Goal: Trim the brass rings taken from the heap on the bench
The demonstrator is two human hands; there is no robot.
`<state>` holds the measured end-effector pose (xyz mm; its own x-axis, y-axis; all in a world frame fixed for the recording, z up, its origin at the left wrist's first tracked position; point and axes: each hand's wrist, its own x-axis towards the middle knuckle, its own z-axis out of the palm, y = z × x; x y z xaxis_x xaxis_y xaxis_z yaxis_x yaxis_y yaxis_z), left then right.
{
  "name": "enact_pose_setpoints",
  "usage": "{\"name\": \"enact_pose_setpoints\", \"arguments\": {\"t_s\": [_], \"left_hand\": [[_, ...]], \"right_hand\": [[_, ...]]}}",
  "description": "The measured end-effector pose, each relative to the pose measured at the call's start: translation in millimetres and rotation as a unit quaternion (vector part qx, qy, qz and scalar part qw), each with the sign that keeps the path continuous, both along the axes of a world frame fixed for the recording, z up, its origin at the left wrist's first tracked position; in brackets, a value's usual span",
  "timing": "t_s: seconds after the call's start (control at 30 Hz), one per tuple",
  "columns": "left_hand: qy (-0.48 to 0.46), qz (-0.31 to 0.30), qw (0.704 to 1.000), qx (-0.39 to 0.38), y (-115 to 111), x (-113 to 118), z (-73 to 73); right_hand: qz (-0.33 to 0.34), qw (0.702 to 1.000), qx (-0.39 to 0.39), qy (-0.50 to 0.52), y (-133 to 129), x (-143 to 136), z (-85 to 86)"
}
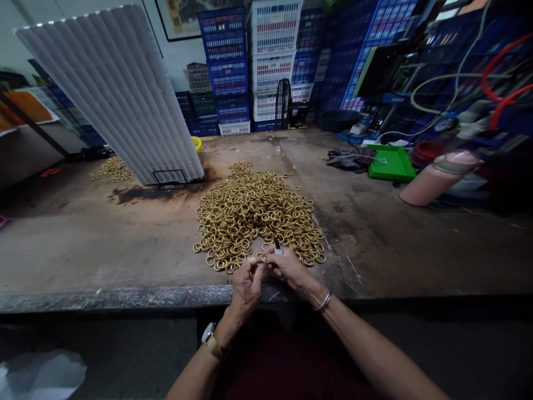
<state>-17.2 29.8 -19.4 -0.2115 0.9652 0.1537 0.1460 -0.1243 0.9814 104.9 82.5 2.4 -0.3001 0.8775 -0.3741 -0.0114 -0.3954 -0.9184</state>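
Observation:
A heap of gold-coloured metal rings [254, 211] is spread on the wooden table in front of me. At its near edge, my left hand [246, 284] is closed, with a gold-coloured ring [264, 259] showing between its fingertips and those of the other hand. My right hand [293, 271] is closed around a small tool with a dark pointed tip and a pale body [278, 247]; its exact kind is unclear. The two hands nearly meet just above the table's front edge, and their fingers partly hide what lies between them.
A tall white corrugated panel [120, 94] leans in a black wire stand [170, 179] at the left, beside a smaller ring pile [113, 169]. To the right are a green tray [391, 163], a pink bottle [437, 180] and a dark cloth-like bundle [347, 158]. Stacked crates [227, 72] stand behind.

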Motion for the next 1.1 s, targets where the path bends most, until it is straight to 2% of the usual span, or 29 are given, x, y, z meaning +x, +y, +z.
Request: {"name": "enact_pose_setpoints", "arguments": {"t_s": [0.1, 0.27, 0.4, 0.6, 0.67, 0.77, 0.93, 1.1], "left_hand": [[-0.002, 0.044, 0.999, 0.01, -1, 0, -1.8], [-0.023, -0.012, 1.0, -0.014, 0, -1, 2.7], [-0.055, -0.013, 0.998, -0.031, -1, 1, 10.9], [-0.121, -0.042, 0.98, -0.155, -6, 5, 15.0], [-0.137, -0.05, 0.974, -0.173, -7, 5, 14.7], [-0.175, -0.069, 0.966, -0.177, -8, 4, 14.4], [-0.255, -0.09, 0.948, -0.169, -10, 2, 15.0], [-0.273, -0.1, 0.943, -0.164, -11, 2, 16.6]], "right_hand": [[-0.016, 1.0, 0.011, -0.013, -1, 0, -1.4], [0.021, 1.0, -0.007, 0.022, -6, -3, 0.2], [0.013, 0.999, 0.035, 0.015, -8, -6, -1.0], [0.007, 0.992, 0.106, -0.07, -7, -7, -2.5], [0.013, 0.988, 0.126, -0.09, -7, -8, -0.7], [0.02, 0.985, 0.142, -0.095, -7, -8, 1.4], [0.029, 0.989, 0.126, -0.074, -9, -7, 0.6], [0.048, 0.988, 0.13, -0.068, -7, -5, -0.9]]}}
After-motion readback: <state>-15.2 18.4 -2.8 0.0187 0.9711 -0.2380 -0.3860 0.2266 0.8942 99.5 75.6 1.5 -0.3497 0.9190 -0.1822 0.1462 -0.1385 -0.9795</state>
